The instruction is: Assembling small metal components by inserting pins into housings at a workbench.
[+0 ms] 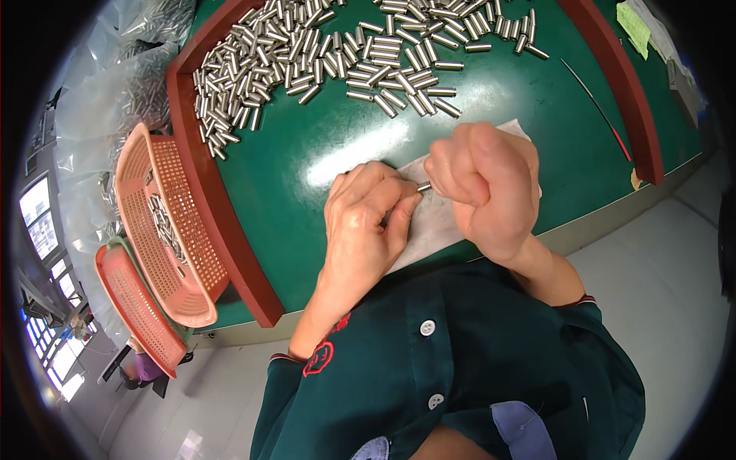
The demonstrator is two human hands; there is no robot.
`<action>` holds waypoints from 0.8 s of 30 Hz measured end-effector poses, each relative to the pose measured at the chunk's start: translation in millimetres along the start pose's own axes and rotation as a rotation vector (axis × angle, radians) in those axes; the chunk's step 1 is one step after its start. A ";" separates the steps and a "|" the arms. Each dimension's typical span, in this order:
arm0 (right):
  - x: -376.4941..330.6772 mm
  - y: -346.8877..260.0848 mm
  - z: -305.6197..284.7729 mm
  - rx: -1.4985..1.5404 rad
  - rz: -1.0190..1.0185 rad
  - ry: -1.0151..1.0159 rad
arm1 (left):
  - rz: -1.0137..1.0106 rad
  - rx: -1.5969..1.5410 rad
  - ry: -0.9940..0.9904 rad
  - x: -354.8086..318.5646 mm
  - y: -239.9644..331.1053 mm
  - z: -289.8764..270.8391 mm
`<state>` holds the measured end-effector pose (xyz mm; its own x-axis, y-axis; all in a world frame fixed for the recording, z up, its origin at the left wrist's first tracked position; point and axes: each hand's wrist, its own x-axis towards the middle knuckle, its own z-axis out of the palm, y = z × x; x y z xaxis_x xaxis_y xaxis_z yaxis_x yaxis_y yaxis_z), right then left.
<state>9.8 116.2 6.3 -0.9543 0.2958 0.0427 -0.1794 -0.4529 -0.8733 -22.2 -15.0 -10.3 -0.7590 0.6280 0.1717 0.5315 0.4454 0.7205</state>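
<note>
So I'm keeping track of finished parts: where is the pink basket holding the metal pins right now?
In the head view, the pink basket sits at the person's left, leaning against the red table rim, left of the left hand.

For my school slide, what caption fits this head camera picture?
Left hand and right hand pinch a small metal tube over white cloth on a green table.

A factory workbench: green bench (pixel 307 153) heaped with metal pins (pixel 322 54) (pink sorting baskets (pixel 165 230) alongside).
</note>
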 end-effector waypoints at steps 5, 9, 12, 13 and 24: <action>-7.7 -0.9 10.0 0.057 -0.087 -0.022 | 0.006 0.021 0.025 -0.6 3.8 -0.8; -4.5 1.9 -1.7 0.016 -0.078 -0.034 | 0.053 0.106 0.008 -2.4 7.9 -1.6; -5.1 -0.9 -6.0 0.141 -0.041 0.006 | 0.030 0.036 0.043 -2.1 9.5 -4.3; -7.1 -2.8 -9.0 0.170 -0.068 0.006 | -0.065 -0.097 0.048 -6.6 10.7 -7.4; -1.3 -19.5 -25.2 0.302 -0.039 0.081 | -0.452 -0.929 0.117 25.2 -1.9 -30.4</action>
<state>20.6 145.9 10.9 -0.9255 0.3780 0.0240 -0.2898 -0.6660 -0.6873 -53.8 -19.4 13.0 -0.8737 0.4367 -0.2144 -0.2725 -0.0743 0.9593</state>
